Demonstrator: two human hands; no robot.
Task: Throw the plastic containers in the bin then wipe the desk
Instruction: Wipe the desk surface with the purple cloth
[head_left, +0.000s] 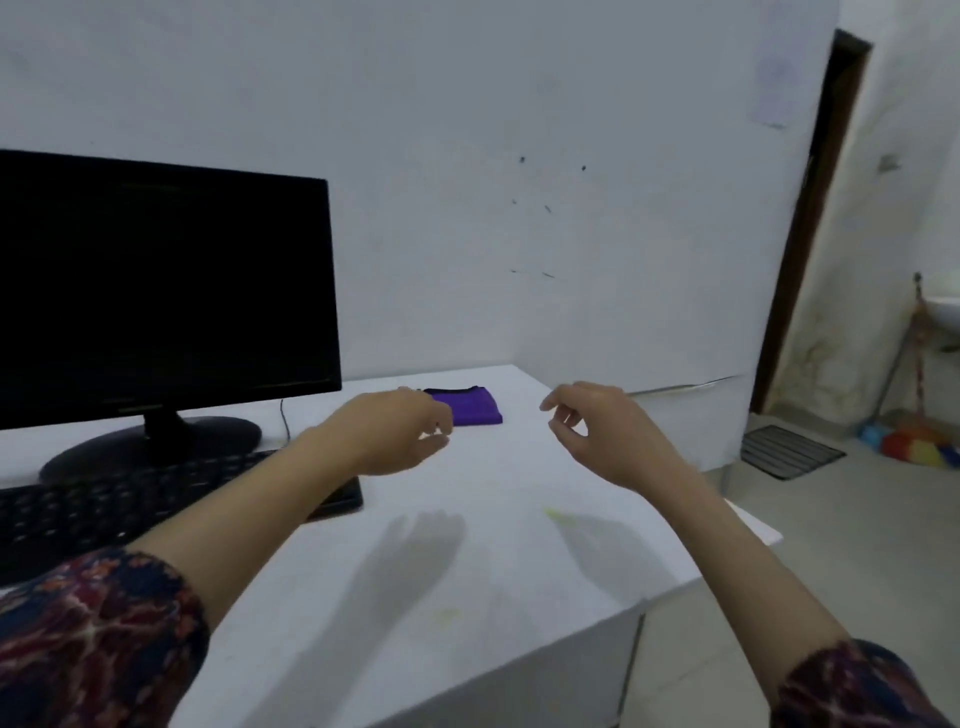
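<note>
- The white surface (498, 571) ends at a right edge running from the far corner by the wall to the near right; beyond it lies bare floor, with a dark mat (789, 451) and a colourful broom head (919, 448) further right.
- Open room on the surface sits in the middle and near right, marked by faint yellowish smears (558, 515).
- One purple cloth (471, 406), folded flat, lies at the far side near the wall, its long axis running left to right (a dark strip along its far edge).
- One black monitor (161, 291) and one black keyboard (130, 506) fill the left.
- Two hands hover above the surface: left hand (400, 431) just near the cloth, fingers loosely curled, holding nothing; right hand (597, 431) relaxed, likewise holding nothing.
</note>
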